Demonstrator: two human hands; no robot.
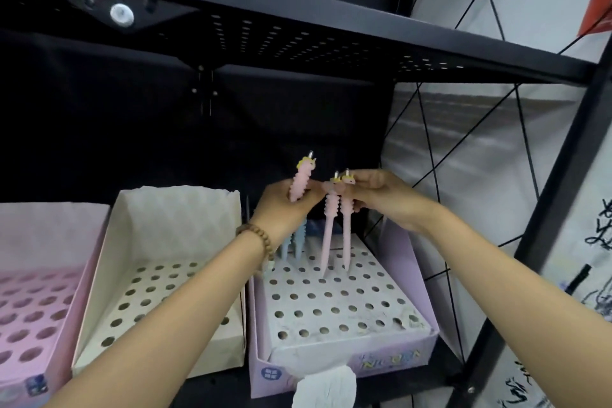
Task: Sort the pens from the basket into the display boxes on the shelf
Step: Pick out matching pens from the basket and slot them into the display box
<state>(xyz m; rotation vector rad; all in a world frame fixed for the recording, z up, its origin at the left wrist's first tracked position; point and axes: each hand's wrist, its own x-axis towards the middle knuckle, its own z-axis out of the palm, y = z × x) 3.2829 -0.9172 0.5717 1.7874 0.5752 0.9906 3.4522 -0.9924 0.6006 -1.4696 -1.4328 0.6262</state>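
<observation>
Three pink pens (301, 182), two blue pens (299, 238) and three boxes (390, 364) are showing.
Two hands are holding things: the left hand (281, 209) is holding one of the pink pens and the right hand (381, 195) is holding the other two. The two blue pens are standing side by side in one box. The three boxes are sitting in a row: one pink box (49, 235), one cream box (178, 219) and one lilac box (409, 262). One bead bracelet (256, 237) is going round the left wrist. Lots of round holes (317, 312) are showing in the boxes, but arms are hiding some.
</observation>
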